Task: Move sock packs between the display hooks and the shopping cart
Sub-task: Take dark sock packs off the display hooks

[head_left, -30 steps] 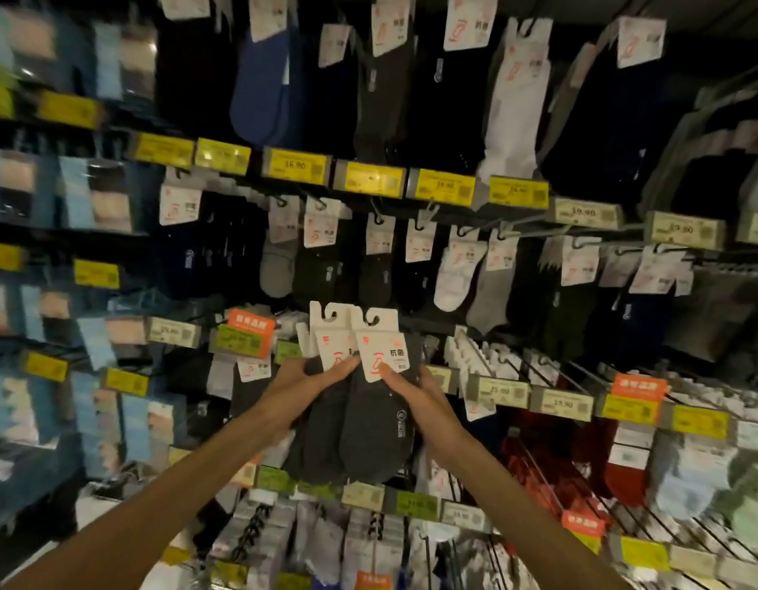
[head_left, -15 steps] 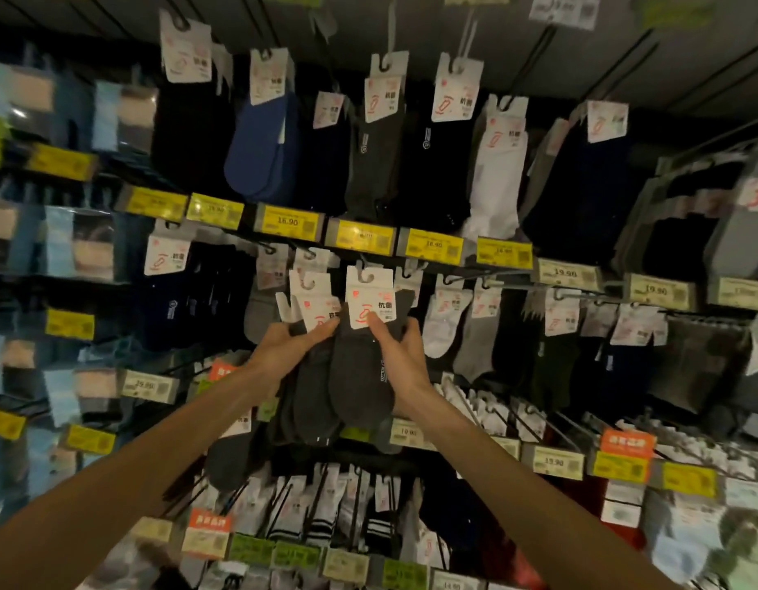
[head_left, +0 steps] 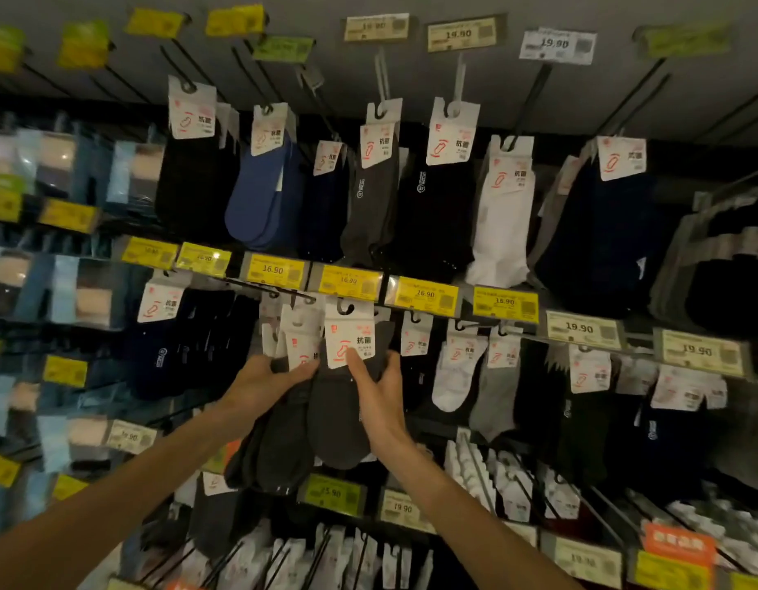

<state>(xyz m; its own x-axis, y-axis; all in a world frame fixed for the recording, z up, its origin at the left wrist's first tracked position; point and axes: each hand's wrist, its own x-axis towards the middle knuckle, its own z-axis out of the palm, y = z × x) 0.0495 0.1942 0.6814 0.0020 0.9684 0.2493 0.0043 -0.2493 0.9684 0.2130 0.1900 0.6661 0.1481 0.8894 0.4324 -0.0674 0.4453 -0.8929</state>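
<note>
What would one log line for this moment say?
left hand: holds sock packs | right hand: holds them too | place: at display hook

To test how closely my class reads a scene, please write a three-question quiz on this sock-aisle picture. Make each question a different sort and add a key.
1. True or false: the left hand holds nothing.
2. Which price do the yellow tags just above the held packs show? A 16.90. B 19.90. C 12.50.
3. Fill in: the right hand grips a pack of dark ___ socks.

Key: 1 false, it grips packs. 2 A. 3 grey.
</note>
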